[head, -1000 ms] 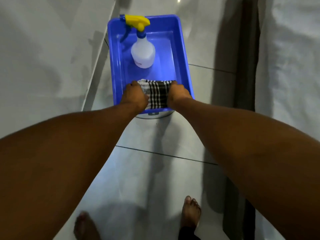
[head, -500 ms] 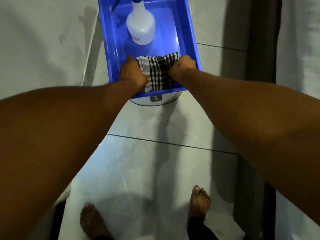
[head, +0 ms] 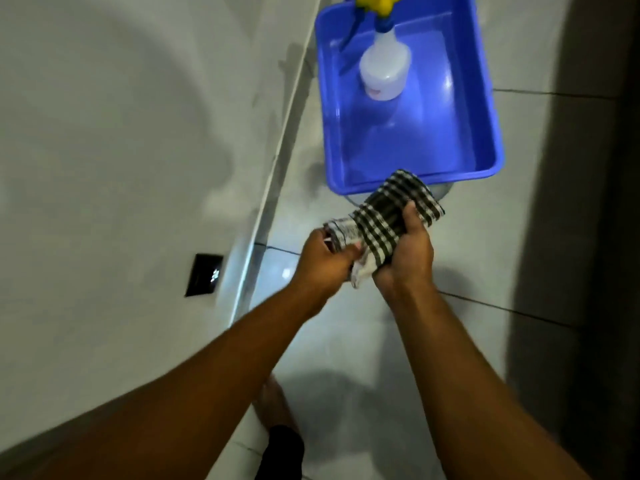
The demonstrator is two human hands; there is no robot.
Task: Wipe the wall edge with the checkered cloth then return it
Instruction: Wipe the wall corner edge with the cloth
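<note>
The black-and-white checkered cloth is folded and held in the air between both hands, in front of the blue tub. My left hand grips its lower left end. My right hand is wrapped around its middle from the right. The wall edge, a pale skirting strip where the grey wall meets the tiled floor, runs diagonally to the left of my hands. The cloth is apart from the wall.
A white spray bottle with a yellow trigger stands in the tub, which rests on a pale round base. A dark square plate is set in the wall. My bare foot is on the floor below. A dark strip lies at right.
Both hands have lifted the cloth out of the tub's near end and drawn it back toward me. The view has swung so the wall fills the left side.
</note>
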